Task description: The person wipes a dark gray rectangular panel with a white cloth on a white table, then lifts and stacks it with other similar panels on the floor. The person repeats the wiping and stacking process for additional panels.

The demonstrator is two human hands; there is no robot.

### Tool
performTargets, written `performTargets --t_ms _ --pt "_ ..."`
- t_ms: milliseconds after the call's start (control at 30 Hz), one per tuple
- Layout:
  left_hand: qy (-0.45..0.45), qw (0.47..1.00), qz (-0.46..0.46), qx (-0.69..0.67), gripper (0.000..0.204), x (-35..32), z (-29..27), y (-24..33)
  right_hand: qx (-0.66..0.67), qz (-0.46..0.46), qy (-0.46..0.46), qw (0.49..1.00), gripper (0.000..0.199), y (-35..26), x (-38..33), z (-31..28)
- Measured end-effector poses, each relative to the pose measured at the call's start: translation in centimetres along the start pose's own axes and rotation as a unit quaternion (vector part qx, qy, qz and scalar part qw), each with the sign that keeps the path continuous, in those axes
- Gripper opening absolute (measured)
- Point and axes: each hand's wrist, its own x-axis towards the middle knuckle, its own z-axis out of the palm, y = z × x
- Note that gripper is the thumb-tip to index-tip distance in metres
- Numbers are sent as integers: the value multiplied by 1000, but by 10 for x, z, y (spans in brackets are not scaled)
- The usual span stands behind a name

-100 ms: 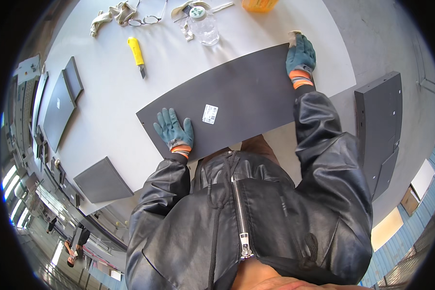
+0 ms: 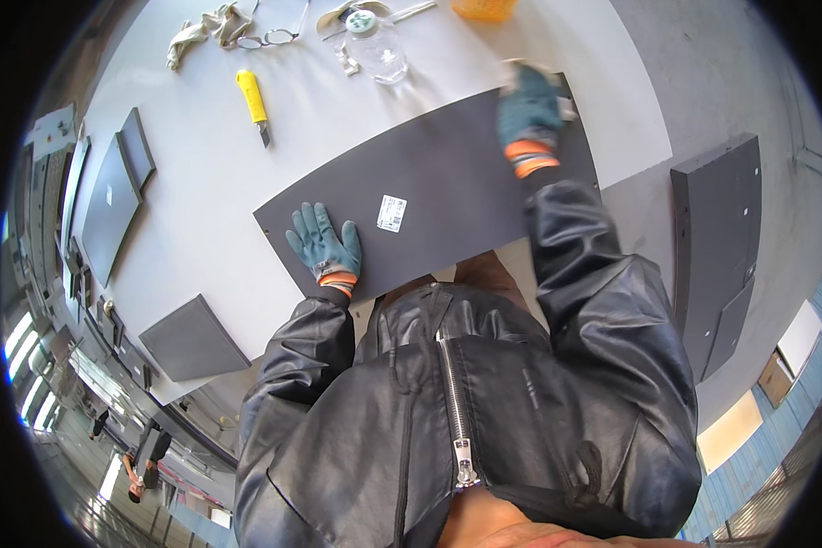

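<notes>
A dark grey panel (image 2: 447,178) with one curved long edge lies on the pale table in front of me, a white label (image 2: 392,214) stuck to it. My left hand (image 2: 323,242), in a blue-green glove with an orange cuff, rests flat near the panel's left end, fingers spread. Over the far right part of the panel is my right hand (image 2: 530,114), gloved alike and blurred by motion. Pale cloth (image 2: 565,109) shows beside its palm and past its fingertips, so the hand holds a rag against the panel.
Beyond the panel lie a yellow utility knife (image 2: 253,105) with its blade out, glasses (image 2: 269,38), a clear jar (image 2: 380,53) and an orange container (image 2: 484,9). More dark panels stand left (image 2: 119,196) and right (image 2: 717,237). A person (image 2: 146,461) is far off at lower left.
My right hand has moved left with the rag, from the panel's right edge onto its surface. The left hand stays flat on the panel.
</notes>
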Motion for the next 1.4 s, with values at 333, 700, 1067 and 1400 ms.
performTargets --t_ms 333,700,1067,1400 --pt "-19 1000 -9 -9 71 -20 7 -4 126 44 -148 980 45 7 1 -47" --pt "-8 1000 -5 -8 70 -18 9 -4 83 -54 -35 994 44 95 -57 -81" --pt "-46 999 -8 -10 74 -17 7 -3 38 -91 -45 994 47 107 -44 -57" --pt "-61 998 -23 7 72 -15 6 -3 89 -63 -50 993 46 119 -63 -66"
